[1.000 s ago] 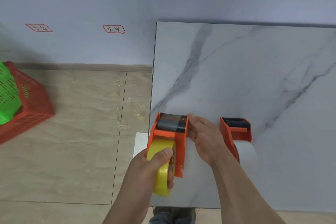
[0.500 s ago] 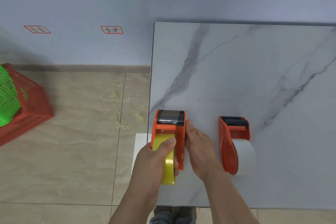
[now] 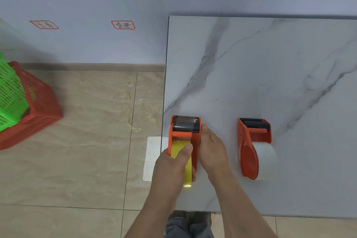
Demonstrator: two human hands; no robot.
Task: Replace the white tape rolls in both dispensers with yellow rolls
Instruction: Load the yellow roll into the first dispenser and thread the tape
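Observation:
An orange tape dispenser (image 3: 185,127) lies near the left edge of the marble table (image 3: 260,67), its serrated blade pointing away from me. A yellow tape roll (image 3: 186,168) sits in its frame. My left hand (image 3: 172,166) wraps the roll from the left, thumb pressed on top of it. My right hand (image 3: 211,150) lies flat against the dispenser's right side wall. A second orange dispenser (image 3: 251,145) lies to the right, apart from both hands, holding a white tape roll (image 3: 267,160).
A red basket (image 3: 36,106) with a green basket (image 3: 9,92) nested in it stands on the tiled floor at the left. Tape scraps (image 3: 133,120) litter the floor beside the table. A white sheet (image 3: 152,156) shows under the table's left edge.
The yellow roll has gone from tilted outside the frame to seated between the dispenser's side walls. My right hand slid back along the right wall.

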